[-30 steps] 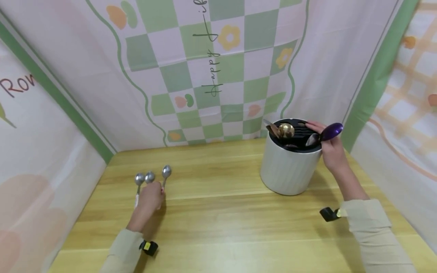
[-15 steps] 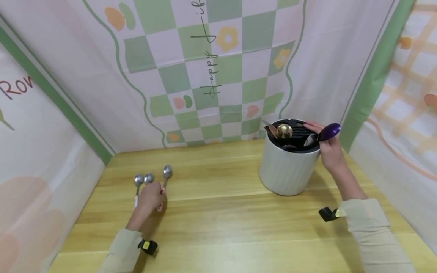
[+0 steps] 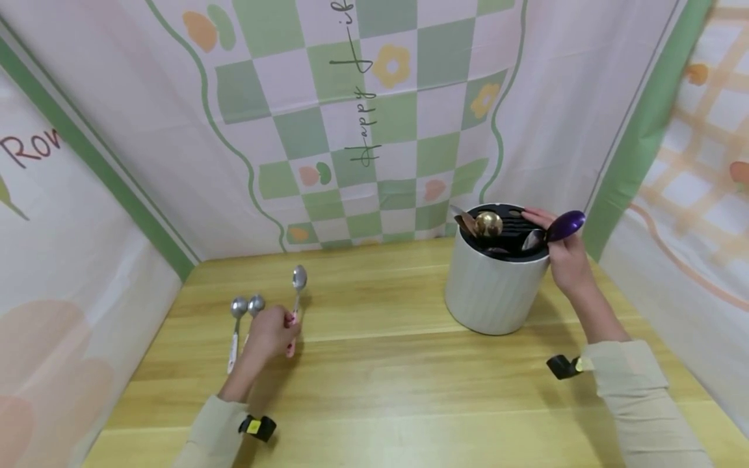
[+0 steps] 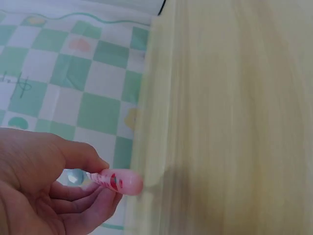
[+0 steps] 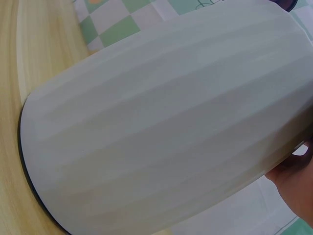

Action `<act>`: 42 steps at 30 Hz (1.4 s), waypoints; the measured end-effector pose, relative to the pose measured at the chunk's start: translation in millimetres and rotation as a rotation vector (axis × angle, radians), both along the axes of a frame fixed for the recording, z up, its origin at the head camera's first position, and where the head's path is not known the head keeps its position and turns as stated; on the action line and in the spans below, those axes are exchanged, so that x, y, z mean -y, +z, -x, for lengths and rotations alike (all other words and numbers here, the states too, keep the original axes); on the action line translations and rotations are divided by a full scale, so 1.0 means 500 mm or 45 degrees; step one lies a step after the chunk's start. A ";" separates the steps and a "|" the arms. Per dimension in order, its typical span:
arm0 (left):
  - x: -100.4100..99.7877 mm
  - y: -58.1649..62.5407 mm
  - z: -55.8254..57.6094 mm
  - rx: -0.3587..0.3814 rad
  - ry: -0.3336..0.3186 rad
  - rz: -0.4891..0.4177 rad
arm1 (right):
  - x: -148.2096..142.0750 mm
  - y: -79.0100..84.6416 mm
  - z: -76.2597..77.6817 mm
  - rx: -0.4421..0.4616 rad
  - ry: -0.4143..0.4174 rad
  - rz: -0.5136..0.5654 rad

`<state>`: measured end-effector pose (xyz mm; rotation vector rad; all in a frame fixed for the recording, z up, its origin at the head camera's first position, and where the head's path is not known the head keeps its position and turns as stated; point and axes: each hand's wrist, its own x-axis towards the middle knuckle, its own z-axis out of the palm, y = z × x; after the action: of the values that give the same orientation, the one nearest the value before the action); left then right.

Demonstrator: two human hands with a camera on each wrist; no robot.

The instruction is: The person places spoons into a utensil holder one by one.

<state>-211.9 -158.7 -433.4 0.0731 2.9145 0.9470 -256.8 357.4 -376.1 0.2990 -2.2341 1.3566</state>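
My left hand (image 3: 272, 333) pinches the pink patterned handle of a spoon (image 3: 300, 278) between thumb and fingers. Its metal bowl points away from me, toward the back of the table. In the left wrist view, the rounded pink handle end (image 4: 129, 182) sticks out past the fingertips. Just left of that hand lie two more spoons, one with a white handle (image 3: 233, 351) and one partly hidden by the hand (image 3: 256, 303). My right hand (image 3: 570, 266) holds the upper right side of a white ribbed utensil holder (image 3: 491, 296), fingers reaching over its rim.
Inside the holder's black slotted top (image 3: 515, 224) stand several utensils, among them a gold spoon (image 3: 488, 224) and a purple spoon (image 3: 565, 225) leaning over the right rim. A patterned cloth (image 3: 351, 136) hangs behind the wooden table (image 3: 374, 390).
My left hand has moved right and slightly away from me, carrying the pink-handled spoon, so more of the white-handled spoon shows. The right hand and the utensil holder have stayed put.
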 end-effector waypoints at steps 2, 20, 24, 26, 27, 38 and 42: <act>-0.006 0.003 -0.002 -0.017 0.007 -0.005 | 0.000 0.000 0.000 0.004 0.000 -0.003; -0.053 0.017 -0.018 -0.177 -0.039 -0.142 | 0.000 0.002 0.000 -0.034 0.007 -0.008; -0.065 0.023 -0.023 -0.199 -0.045 -0.168 | -0.002 0.000 0.000 -0.033 0.012 -0.001; -0.070 0.025 -0.025 -0.214 -0.051 -0.183 | -0.002 0.000 0.000 -0.028 0.010 -0.002; -0.073 0.026 -0.026 -0.221 -0.054 -0.188 | -0.002 0.000 0.001 -0.025 0.010 -0.003; -0.099 0.042 -0.037 -0.335 -0.135 -0.205 | 0.000 -0.001 0.001 -0.024 0.005 -0.002; -0.110 0.050 -0.039 -0.365 -0.152 -0.255 | 0.003 0.002 -0.001 -0.050 0.011 0.009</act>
<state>-192.5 -103.6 -408.3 0.4234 3.0091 1.3013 -256.3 356.1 -375.3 0.3304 -2.1982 1.3513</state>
